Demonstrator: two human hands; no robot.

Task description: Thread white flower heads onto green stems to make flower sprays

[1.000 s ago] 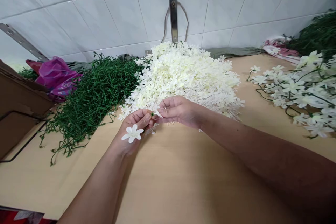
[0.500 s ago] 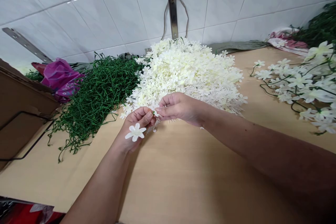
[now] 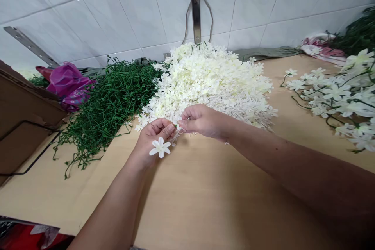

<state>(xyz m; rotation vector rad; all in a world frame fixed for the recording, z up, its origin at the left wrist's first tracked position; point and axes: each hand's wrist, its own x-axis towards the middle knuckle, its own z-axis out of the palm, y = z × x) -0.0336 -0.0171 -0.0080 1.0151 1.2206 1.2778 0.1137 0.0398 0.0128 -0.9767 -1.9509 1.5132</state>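
Note:
My left hand [image 3: 156, 134] pinches a green artificial stem, of which only a small tip shows between thumb and finger. A white artificial flower [image 3: 159, 147] stands out below my left thumb, its petals spread toward me; its link to the stem is hidden. My right hand [image 3: 199, 120] is closed on a small white flower [image 3: 179, 125] right at that green tip. Both hands meet just in front of a big heap of white flowers [image 3: 213, 74]. Left of the heap lies a tangled pile of green stems [image 3: 117, 93].
Assembled flower sprays [image 3: 336, 93] lie on the table [image 3: 205, 199] at the right. A cardboard box [image 3: 23, 121] with a black wire frame stands at the left, near a purple bag [image 3: 68, 84]. Behind is a tiled wall with a metal bracket [image 3: 195, 17].
Both hands have shifted slightly to the right, still meeting at the green tip. The spread flower by my left hand has moved right and a little upward.

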